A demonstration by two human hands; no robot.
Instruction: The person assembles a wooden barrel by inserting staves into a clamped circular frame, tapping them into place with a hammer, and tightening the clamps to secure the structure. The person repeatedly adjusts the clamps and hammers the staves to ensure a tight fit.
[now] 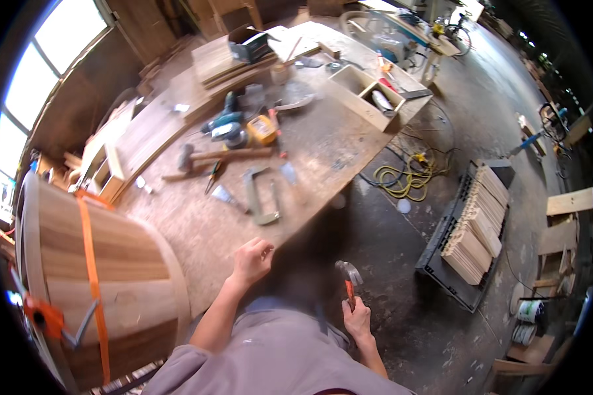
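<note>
Dark workshop floor [415, 342] runs along the right of the tabletop [197, 230]. Left of the tabletop stands a strapped, staved wooden vessel [135, 283], its inside hidden. Right of the tabletop, a black crate [435, 268] holds rows of pale wood strips [481, 227]. Toward the tabletop's far right corner, a divided wooden box [356, 105] has a pale object [381, 102] in one compartment. The left hand [252, 260] curls at the tabletop's near edge, contents unclear. Well apart from it, the right hand [357, 318] wraps the handle of a hammer [349, 283], right of the tabletop. Handling it well probably means a firm grip, a loose wrist and the left hand clear of the head.
</note>
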